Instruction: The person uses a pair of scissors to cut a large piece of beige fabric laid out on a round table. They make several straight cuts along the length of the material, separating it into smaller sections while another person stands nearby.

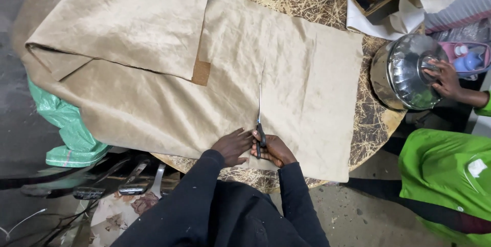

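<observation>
**Head view: scissors point straight away across the tan cloth**

The right hand (276, 150) has its fingers closed through the dark handles of the scissors (260, 124), gripping them at the near edge of the tan cloth (307, 83). The blades run as one thin line directly away from the person, so the tool's long axis lies near-to-far across the sheet; whether the blades are parted cannot be told at this size. The left hand (232, 146) lies just beside the right, fingers together and pressed flat on the cloth, touching the fabric to the left of the blades. Both hands sit at the same near edge, the right one on the tool.

The cloth is spread wide over a round table (376, 124) with a straw-patterned top, and its far left part is folded back on itself. A green woven sack (66, 134) hangs off the table's left side. At right, another person's hand (446, 79) rests on the knob of a shiny steel pot (404, 73), beside a bright green garment (445, 170).
</observation>
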